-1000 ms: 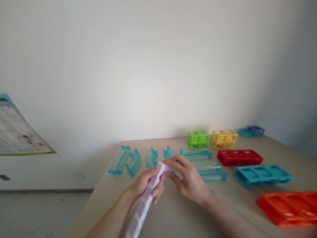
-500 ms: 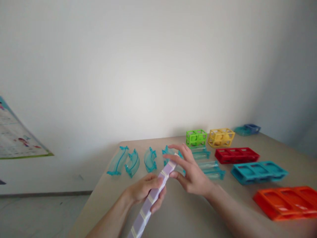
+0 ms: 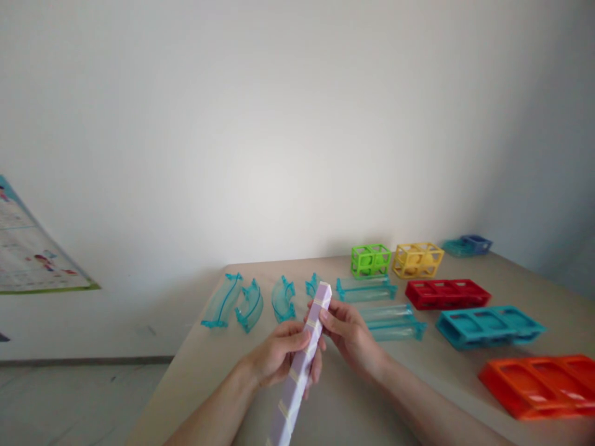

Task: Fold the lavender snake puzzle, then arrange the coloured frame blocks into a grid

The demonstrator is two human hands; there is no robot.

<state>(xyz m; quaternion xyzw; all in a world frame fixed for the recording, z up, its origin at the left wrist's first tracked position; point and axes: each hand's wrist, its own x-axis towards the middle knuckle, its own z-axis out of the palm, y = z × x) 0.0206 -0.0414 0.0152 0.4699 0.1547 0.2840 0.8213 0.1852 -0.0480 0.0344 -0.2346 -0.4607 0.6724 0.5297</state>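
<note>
Head view: both hands hold a long lilac bar (image 3: 304,362) above the desk (image 3: 344,409). Left hand (image 3: 279,356) wraps its middle; right hand (image 3: 348,334) pinches near the top. Its long axis tilts up and away, far end toward the curved teal track pieces (image 3: 251,303).

Left hand (image 3: 279,353), right hand (image 3: 346,331): closed grips

The lilac bar (image 3: 302,365) runs off the bottom edge, its lower end unseen. The orange tray (image 3: 539,385) is blurred, and the blue pieces (image 3: 467,246) in the far corner are too small to make out.
</note>
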